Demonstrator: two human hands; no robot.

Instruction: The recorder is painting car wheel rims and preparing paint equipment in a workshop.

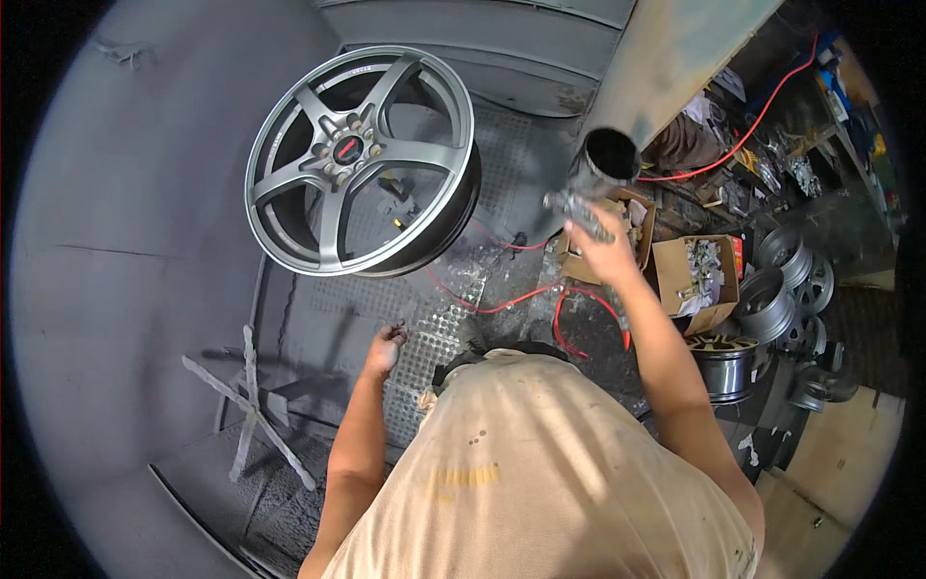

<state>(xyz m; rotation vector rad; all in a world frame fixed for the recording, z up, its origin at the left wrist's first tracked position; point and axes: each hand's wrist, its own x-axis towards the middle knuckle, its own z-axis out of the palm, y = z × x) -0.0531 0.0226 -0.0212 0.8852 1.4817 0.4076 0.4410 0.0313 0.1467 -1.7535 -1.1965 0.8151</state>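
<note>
My right hand (608,246) is wrapped round a silver spray gun (582,214), blurred by motion. Just above the gun shows a round cup (590,179) with a dark open mouth; it looks joined to the gun. Left of it, a grey five-spoke wheel rim (333,207) with a dark, red-marked centre cap stands raised and tilted, its face toward me. The gun is apart from the rim. Low in front of me hangs my left hand (386,349), its fingers curled and smudged grey. Whatever may lie inside those fingers is hidden.
A red hose (502,308) loops across the floor plate. To the right stand open cardboard boxes (666,280) of parts and several stacked rims (772,299). At left is a grey-coated cross-shaped stand (249,405) by the grey wall (125,203). A pale column (670,58) rises behind the gun.
</note>
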